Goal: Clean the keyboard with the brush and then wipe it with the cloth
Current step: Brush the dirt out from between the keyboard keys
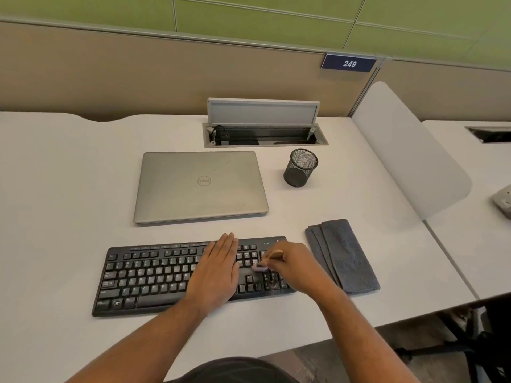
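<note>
On the keyboard (pixel 177 275), left hand (pixel 218 269) flat with straight fingers, right hand (pixel 293 268) gripping the brush (pixel 266 261).

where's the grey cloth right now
In the head view, the folded grey cloth lies flat on the white desk, just right of the black keyboard, untouched, beside the right hand.

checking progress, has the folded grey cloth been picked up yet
No, the folded grey cloth lies untouched on the white desk while the right hand brushes.
</note>
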